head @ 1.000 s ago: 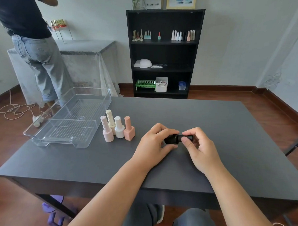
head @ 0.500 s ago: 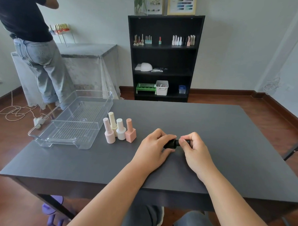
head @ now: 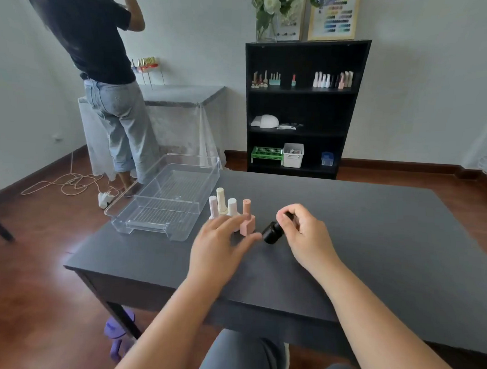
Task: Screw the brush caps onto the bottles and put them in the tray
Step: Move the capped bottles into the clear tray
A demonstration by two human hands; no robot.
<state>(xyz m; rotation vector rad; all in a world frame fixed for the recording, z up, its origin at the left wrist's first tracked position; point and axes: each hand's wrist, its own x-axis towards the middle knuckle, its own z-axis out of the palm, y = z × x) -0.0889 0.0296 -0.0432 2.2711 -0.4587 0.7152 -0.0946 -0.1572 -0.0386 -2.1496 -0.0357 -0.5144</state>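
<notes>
Here the grey table (head: 373, 245) carries a clear tray (head: 163, 203) at its far left corner, nothing inside it. The right hand (head: 304, 234) pinches the cap end of a black bottle (head: 272, 232), which tilts down-left above the tabletop. The left hand (head: 220, 244) has its fingers spread and holds nothing, thumb tip close to the bottle's base. Four pastel bottles (head: 233, 209) stand capped just beside the tray.

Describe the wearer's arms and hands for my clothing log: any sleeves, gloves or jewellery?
Both forearms are bare, with no sleeves in view. The left hand and right hand wear no gloves; no rings, watch or bracelets show.
</notes>
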